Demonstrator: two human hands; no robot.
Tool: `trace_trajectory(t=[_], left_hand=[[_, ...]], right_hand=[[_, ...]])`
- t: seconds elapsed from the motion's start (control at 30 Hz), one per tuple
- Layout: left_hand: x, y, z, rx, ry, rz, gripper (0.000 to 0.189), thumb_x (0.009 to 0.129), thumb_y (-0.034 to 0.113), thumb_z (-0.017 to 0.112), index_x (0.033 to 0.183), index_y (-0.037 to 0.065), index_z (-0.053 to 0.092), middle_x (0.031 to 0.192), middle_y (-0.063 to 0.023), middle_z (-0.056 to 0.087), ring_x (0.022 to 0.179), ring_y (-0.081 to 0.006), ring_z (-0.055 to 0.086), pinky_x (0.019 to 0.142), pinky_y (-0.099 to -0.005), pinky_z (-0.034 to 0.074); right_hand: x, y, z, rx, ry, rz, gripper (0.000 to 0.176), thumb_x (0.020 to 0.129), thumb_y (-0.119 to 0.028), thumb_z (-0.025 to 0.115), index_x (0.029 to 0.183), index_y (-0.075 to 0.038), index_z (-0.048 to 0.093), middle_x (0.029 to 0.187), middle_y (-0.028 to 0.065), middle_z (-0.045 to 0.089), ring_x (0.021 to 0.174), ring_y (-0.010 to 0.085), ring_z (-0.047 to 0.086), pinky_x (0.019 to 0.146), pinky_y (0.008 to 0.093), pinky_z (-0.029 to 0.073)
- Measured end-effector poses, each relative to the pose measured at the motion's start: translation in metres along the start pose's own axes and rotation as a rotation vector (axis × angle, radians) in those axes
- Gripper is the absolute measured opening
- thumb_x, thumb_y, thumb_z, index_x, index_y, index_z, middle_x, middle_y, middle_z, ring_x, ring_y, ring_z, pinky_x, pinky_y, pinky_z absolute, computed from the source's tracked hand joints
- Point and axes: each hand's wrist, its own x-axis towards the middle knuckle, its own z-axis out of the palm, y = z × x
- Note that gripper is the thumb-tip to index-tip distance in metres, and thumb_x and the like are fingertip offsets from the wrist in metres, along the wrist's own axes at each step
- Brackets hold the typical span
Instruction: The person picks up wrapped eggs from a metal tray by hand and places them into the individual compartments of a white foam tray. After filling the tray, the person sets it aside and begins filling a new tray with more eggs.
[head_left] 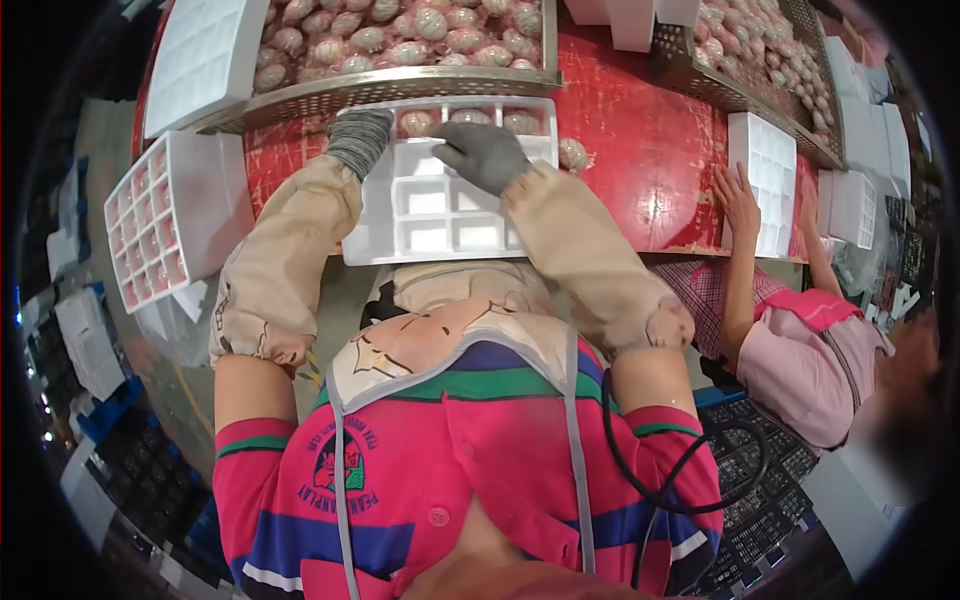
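Note:
In front of me on the red table lies a white foam tray [425, 162] divided into square compartments. Along its far row sit a few pale, egg-shaped pieces [415, 123] in clear wrapping. My left hand [360, 138], in a grey knitted glove, is at the tray's far left corner; its fingers are hidden. Over the tray's upper middle is my right hand [482, 155], gloved in grey, with fingers stretched leftward and thumb apart. Its fingertips are close to the far-row pieces. One loose wrapped piece [573, 154] rests on the table right of the tray.
Behind the tray stands a perforated metal bin [400, 80] heaped with wrapped pieces; a second metal bin [740, 98] is at far right. A filled foam tray [210, 185] stands tilted at left. At right, a co-worker's hand [737, 200] is beside another white tray [775, 180].

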Motion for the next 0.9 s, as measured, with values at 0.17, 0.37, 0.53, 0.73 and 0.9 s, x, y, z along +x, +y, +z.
trace_trajectory(t=[0.17, 0.37, 0.53, 0.73, 0.9], left_hand=[[-0.004, -0.001, 0.007, 0.113, 0.042, 0.009, 0.015, 0.079, 0.013, 0.053, 0.082, 0.011, 0.067, 0.079, -0.0130, 0.065, 0.074, -0.0314, 0.064, 0.066, -0.0430, 0.051], [-0.036, 0.008, -0.024, -0.203, 0.156, 0.011, 0.018, 0.082, 0.018, 0.055, 0.095, 0.013, 0.066, 0.091, -0.0139, 0.065, 0.088, -0.0347, 0.061, 0.075, -0.0436, 0.049], [-0.062, 0.056, -0.023, -0.596, 0.498, -0.002, 0.025, 0.077, 0.019, 0.067, 0.101, 0.014, 0.065, 0.097, -0.0126, 0.063, 0.093, -0.0308, 0.060, 0.082, -0.0405, 0.048], [-0.063, 0.129, -0.032, -0.902, 0.355, 0.132, 0.029, 0.077, 0.008, 0.068, 0.105, 0.011, 0.064, 0.098, -0.0069, 0.061, 0.084, -0.0171, 0.060, 0.071, -0.0290, 0.050], [-0.041, 0.154, -0.008, -0.752, 0.376, 0.173, 0.033, 0.070, 0.023, 0.071, 0.101, 0.014, 0.065, 0.105, -0.0089, 0.059, 0.100, -0.0281, 0.056, 0.086, -0.0384, 0.046]], right_hand=[[-0.083, 0.108, -0.006, 0.327, 0.683, 0.119, 0.035, 0.088, -0.019, 0.060, 0.120, -0.005, 0.055, 0.105, 0.0156, 0.064, 0.094, 0.0292, 0.062, 0.084, 0.0343, 0.049], [-0.089, 0.161, -0.005, -0.142, 0.214, 0.380, 0.064, 0.084, -0.050, 0.053, 0.129, -0.005, 0.046, 0.121, 0.0220, 0.053, 0.114, 0.0389, 0.048, 0.099, 0.0468, 0.037], [-0.099, 0.178, 0.011, -0.012, 0.312, 0.398, 0.064, 0.080, -0.044, 0.061, 0.127, -0.004, 0.046, 0.118, 0.0218, 0.054, 0.110, 0.0393, 0.051, 0.098, 0.0461, 0.039], [-0.093, 0.112, -0.036, 0.098, 0.321, -0.063, 0.058, 0.066, -0.027, 0.076, 0.115, -0.006, 0.053, 0.115, 0.0161, 0.056, 0.105, 0.0360, 0.053, 0.095, 0.0429, 0.041], [-0.060, 0.112, -0.018, -0.351, 0.153, -0.239, 0.056, 0.070, -0.035, 0.071, 0.119, -0.013, 0.057, 0.119, 0.0127, 0.055, 0.111, 0.0314, 0.050, 0.093, 0.0396, 0.042]])
